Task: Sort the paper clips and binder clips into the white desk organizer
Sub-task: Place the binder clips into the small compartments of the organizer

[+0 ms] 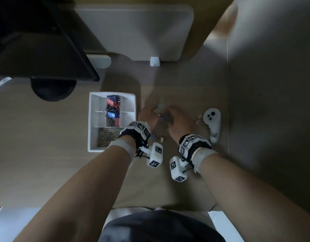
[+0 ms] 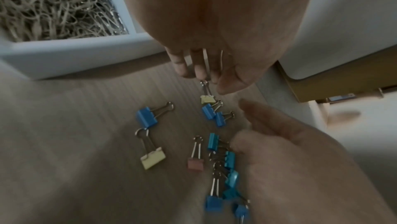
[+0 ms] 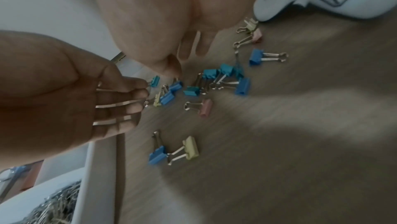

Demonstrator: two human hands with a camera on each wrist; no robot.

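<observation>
At the far left of the wooden desk [image 1: 37,137] stands the white rectangular desk organizer [image 1: 91,119], divided into compartments. Its two middle compartments hold red and blue binder clips [image 1: 112,110], and the near compartment is filled with a heap of metal paper clips [image 1: 108,137].

Just right of the organizer, the left hand [image 1: 147,114] reaches down over the scattered clips. In the right wrist view its fingers [image 3: 131,98] are curled, with thin silver wire handles lying across them and a small teal binder clip [image 3: 155,81] at the fingertips; the left wrist view shows a small yellow binder clip [image 2: 207,99] just below these fingertips by its wire handle, though blur hides whether it is actually pinched.

Between the hands, loose on the desk, lies a cluster of small blue and teal binder clips [image 3: 223,78], a pink binder clip [image 3: 205,107], and nearer the person a blue clip [image 3: 158,155] touching a yellow clip [image 3: 191,147].

The right hand [image 1: 178,119] hovers over the cluster, fingers [image 3: 201,45] loosely bent, grasping nothing visible.

Further right, a yellow and a pink clip [image 3: 252,31] lie beside a white handheld controller [image 1: 212,124].
</observation>
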